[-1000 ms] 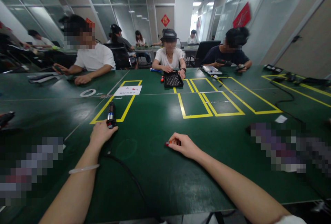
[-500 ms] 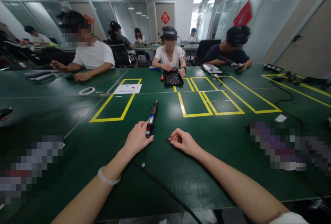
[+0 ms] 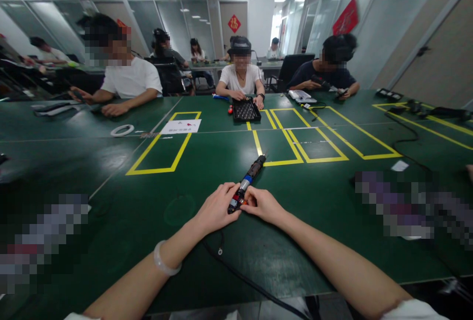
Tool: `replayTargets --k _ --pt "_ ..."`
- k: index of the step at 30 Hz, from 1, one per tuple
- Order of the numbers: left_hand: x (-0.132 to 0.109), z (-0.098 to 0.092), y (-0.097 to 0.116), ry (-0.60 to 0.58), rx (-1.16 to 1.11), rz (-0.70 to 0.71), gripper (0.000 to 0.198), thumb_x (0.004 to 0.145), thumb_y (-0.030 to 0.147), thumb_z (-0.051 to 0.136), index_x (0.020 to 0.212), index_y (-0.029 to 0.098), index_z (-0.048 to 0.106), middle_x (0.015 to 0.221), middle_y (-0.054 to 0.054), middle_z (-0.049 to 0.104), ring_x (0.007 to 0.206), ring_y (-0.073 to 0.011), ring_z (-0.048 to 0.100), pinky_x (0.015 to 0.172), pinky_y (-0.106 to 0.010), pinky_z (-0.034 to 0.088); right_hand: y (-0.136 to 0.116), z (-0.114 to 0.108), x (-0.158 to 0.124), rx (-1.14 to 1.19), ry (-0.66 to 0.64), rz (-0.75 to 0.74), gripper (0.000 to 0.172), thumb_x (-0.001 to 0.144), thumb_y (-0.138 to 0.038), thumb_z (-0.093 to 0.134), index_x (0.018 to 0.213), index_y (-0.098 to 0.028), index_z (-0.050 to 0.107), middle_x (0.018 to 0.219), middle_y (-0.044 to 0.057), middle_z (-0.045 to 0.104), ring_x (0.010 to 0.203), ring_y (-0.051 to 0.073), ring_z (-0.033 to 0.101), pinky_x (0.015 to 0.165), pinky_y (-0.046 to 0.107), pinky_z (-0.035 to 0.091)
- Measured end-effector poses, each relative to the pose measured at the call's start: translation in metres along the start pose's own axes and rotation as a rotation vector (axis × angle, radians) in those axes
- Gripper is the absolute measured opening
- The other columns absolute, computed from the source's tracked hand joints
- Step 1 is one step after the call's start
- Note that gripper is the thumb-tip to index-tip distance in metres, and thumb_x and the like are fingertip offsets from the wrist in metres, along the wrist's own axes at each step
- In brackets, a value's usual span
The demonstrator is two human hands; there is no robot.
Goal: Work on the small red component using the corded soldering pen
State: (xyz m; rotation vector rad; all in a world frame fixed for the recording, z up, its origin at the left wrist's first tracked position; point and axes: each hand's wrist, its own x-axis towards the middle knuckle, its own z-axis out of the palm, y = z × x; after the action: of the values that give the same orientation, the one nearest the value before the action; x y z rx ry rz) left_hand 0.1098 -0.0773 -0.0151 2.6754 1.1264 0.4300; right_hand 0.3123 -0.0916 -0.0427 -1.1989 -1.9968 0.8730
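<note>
My left hand [image 3: 218, 207] is closed around the rear part of a slim electric screwdriver [image 3: 252, 174], dark-bodied with blue and silver bands. Its thin tip points away from me and to the right. Pinched in my right hand [image 3: 264, 205] is a small orange and black piece [image 3: 244, 203], mostly covered by the fingers, so its kind does not show. The right fingertips are up against the screwdriver's rear end, beside the left hand; whether the small piece touches it I cannot tell. A black cable [image 3: 254, 285] runs below my hands toward the table's near edge.
Yellow tape outlines [image 3: 318, 160] mark the green table [image 3: 148, 221]. A paper sheet [image 3: 182, 126] and a white ring [image 3: 122, 130] lie at the left. Across the table, one person handles a black tray [image 3: 246, 110]. Other people sit left and right. Blurred-out objects lie at both sides.
My left hand has moved right with the screwdriver, whose tip now leans further right. The screwdriver's rear end has come together with my right hand, which stays nearly in place.
</note>
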Motion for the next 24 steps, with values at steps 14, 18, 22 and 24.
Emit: replayTargets --k 14,18,22,24 --pt "0.0 -0.001 0.0 -0.006 0.001 0.0 0.064 0.084 0.043 0.056 0.14 0.022 0.036 0.13 -0.011 0.047 0.114 -0.0261 0.049 0.097 -0.041 0.044 -0.006 -0.003 -0.003 0.079 -0.053 -0.103 0.005 0.084 -0.014 0.053 0.087 -0.018 0.053 0.066 -0.004 0.053 0.057 0.01 0.05 0.057 0.019 0.037" --pt "0.001 -0.001 0.006 0.015 0.033 -0.032 0.057 0.089 0.046 0.049 0.139 0.022 0.038 0.127 -0.012 0.049 0.112 -0.0255 0.051 0.095 -0.04 0.045 -0.003 -0.003 -0.002 0.137 -0.043 -0.107 0.004 0.087 -0.018 0.053 0.088 -0.017 0.056 0.072 -0.001 0.058 0.06 0.011 0.053 0.059 0.019 0.039" --pt "0.003 0.003 0.012 0.032 0.075 -0.074 0.055 0.09 0.046 0.047 0.139 0.022 0.039 0.123 -0.012 0.05 0.108 -0.0258 0.052 0.092 -0.04 0.046 -0.002 -0.004 -0.001 0.078 -0.019 -0.1 0.008 0.086 -0.014 0.051 0.087 -0.017 0.058 0.071 -0.001 0.058 0.059 0.01 0.05 0.058 0.019 0.038" --pt "0.004 0.005 0.011 0.032 0.092 -0.084 0.056 0.091 0.046 0.046 0.14 0.022 0.037 0.123 -0.013 0.05 0.107 -0.0258 0.052 0.091 -0.041 0.046 -0.003 -0.004 -0.001 0.082 -0.01 -0.098 0.012 0.086 -0.013 0.05 0.093 -0.018 0.058 0.071 -0.002 0.057 0.058 0.01 0.05 0.058 0.019 0.038"
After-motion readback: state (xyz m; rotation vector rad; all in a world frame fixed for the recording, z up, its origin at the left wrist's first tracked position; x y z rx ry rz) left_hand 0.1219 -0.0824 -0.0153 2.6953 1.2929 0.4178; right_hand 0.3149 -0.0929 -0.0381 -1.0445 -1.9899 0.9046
